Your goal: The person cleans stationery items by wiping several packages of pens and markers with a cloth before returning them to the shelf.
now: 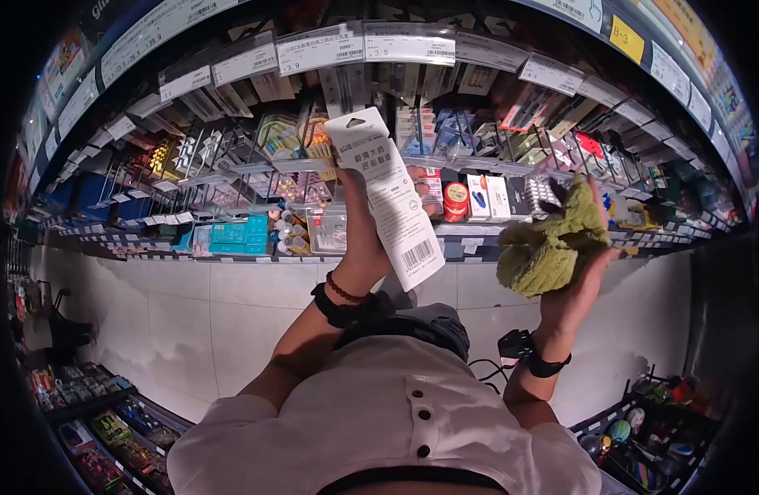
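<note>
Just above the centre of the frame, my left hand [364, 235] grasps a long white card package [387, 198], its printed face and barcode turned up towards me and its hanging hole at the top. The card leans, top to the left, and some of my fingers show past its right edge. Right of centre, my right hand [584, 285] has hold of a fuzzy green cloth [553, 247], bunched up against the palm, well apart from the card. Both wrists carry black bands, and a reddish beaded bracelet [345, 289] sits beside the one on my left. Beyond my hands, across the upper half of the frame, curve shop shelves packed with small goods: turquoise boxes [239, 236] to the left, red round containers [455, 202] just right of the card. Price labels [321, 51] run along the shelf edge at the top, with a yellow B-3 sign [627, 38] at upper right. Below, my pale buttoned shirt [354, 404] fills the lower middle, over a light tiled floor [177, 330].
</note>
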`<state>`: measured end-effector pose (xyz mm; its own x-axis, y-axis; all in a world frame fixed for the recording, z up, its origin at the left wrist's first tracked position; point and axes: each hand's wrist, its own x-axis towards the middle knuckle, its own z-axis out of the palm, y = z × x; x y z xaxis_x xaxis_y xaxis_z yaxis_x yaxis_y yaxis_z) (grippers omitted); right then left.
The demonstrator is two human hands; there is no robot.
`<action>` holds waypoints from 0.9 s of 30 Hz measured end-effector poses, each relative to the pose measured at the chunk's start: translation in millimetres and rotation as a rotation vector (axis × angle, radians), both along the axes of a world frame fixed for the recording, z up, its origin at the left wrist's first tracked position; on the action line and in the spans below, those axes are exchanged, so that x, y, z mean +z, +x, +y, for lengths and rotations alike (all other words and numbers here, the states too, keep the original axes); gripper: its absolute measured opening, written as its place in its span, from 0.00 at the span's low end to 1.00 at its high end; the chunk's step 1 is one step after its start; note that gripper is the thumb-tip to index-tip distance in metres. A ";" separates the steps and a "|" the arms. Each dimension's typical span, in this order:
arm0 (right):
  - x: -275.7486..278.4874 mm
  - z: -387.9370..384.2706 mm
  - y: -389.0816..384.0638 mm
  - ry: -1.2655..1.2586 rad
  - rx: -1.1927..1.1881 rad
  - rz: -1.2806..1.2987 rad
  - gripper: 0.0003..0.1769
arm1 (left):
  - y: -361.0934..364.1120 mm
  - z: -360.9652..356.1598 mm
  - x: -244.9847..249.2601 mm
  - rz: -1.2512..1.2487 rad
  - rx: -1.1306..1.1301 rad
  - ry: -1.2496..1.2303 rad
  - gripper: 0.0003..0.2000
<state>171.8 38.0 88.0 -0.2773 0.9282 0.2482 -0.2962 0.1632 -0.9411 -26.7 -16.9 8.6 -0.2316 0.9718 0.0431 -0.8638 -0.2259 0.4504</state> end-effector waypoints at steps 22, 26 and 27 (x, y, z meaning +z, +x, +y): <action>-44.1 48.8 -72.8 0.687 -0.110 -0.514 0.18 | 35.8 -23.6 -8.7 0.853 -0.263 0.124 0.38; -46.1 76.3 -66.2 0.547 -0.246 -0.515 0.23 | 19.1 -24.9 -10.8 0.785 -0.342 0.165 0.40; -45.9 89.0 -61.0 0.339 -0.214 -0.246 0.25 | 16.2 -24.1 -10.4 0.753 -0.344 0.200 0.40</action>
